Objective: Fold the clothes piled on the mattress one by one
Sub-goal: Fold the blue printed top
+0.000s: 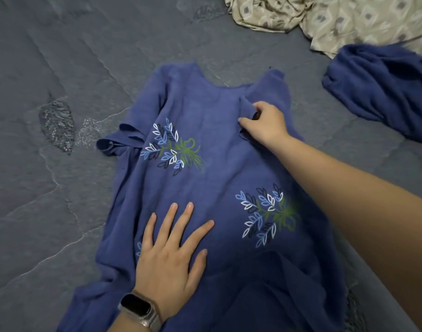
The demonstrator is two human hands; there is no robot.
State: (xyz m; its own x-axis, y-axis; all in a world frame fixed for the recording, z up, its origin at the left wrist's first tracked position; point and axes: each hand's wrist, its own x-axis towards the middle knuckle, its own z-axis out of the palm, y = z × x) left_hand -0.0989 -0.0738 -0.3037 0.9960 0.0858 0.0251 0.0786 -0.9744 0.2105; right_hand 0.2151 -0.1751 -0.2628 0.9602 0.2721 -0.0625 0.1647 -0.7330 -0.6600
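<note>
Lying spread out on the grey quilted mattress point(61, 68): a blue top point(205, 140), neckline at the far end, hem toward the camera. Leaf-sprig prints in white, light blue, navy and green show on it, one left of centre point(172, 148), another lower right point(267, 214).

Left hand point(171, 255): fingers straight and spread, palm flat, pressing on the lower middle of the top. Watch point(139, 307) with a dark face and pale band on that wrist.

Right hand point(265, 123): reaches in from the right across the garment, fingers curled, pinching a fold of blue fabric near the right shoulder area. That shoulder/sleeve part looks folded inward over the body of the top; exact layering under the hand is hard to tell.

Left sleeve point(118, 140) is bunched and sticks out sideways onto the mattress.

Other clothes: a second blue garment point(382, 92), crumpled, at the right edge, apart from the top. Beyond it, top right, a beige patterned fabric point(349, 17) in a loose heap, its edge touching or overlapped by the crumpled blue one.

Mattress cover has a dark leaf-shaped motif point(57, 125) left of the top.
</note>
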